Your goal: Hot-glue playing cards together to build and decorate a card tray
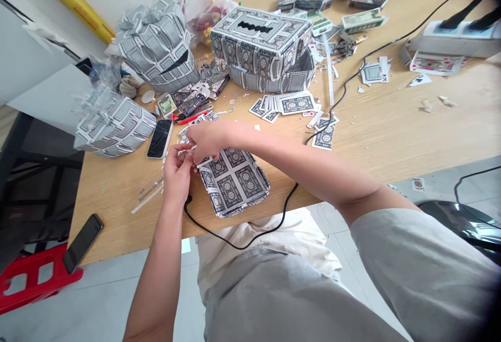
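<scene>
A shallow open box made of folded playing cards (238, 183), with dark patterned card backs, rests near the table's front edge. At its far left corner my left hand (178, 169) has thumb and fingers closed on the box's edge. My right hand (205, 141) reaches across from the right and is bent over the same corner, its fingers closed next to the left thumb. The fingertips of both hands overlap, and the exact fold between them is hidden. Just beyond my hands are loose cards (213, 116) and a red cutter (191, 117).
A lidded card box with a slot (260, 34) stands at the back. Two wrapped card baskets (113, 122) sit left. A white phone (159, 138) and a dark phone (83, 243) lie on the table (391, 133). A black cable (346, 89) crosses to a power strip (462, 39).
</scene>
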Available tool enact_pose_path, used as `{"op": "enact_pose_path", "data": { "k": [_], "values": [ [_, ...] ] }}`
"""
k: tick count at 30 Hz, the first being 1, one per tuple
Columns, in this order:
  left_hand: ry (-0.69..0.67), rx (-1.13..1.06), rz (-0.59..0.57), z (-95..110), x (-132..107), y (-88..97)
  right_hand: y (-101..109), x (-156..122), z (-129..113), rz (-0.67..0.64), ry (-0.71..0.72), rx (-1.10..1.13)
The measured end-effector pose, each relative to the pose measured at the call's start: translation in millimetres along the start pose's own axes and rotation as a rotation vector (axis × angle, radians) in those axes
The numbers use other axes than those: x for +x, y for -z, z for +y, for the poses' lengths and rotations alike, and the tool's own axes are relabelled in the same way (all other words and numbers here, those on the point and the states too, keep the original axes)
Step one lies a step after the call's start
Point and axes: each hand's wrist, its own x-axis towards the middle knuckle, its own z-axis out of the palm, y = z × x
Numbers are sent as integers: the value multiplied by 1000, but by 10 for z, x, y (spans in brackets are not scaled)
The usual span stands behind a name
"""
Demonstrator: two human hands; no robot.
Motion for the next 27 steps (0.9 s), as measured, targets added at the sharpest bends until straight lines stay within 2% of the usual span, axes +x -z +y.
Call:
{"op": "enact_pose_path", "data": {
  "k": [7,11,15,20,23,27],
  "values": [
    [0,59,-3,-22,-17,-9,-71,30,15,46,15,-31],
    [21,94,13,2,-15,-17,-90,-17,9,98,-24,15],
    [37,130,13,41,3,-23,-102,-50,-7,93,-37,32],
    [18,190,9,140,-43,-9,-11,-144,-12,91,-31,-121],
    [-68,293,58,179,-155,16,112,-224,16,162,-46,-242],
    [-282,645,110,130,-315,37,238,-303,40,287,-94,-297]
  ]
}}
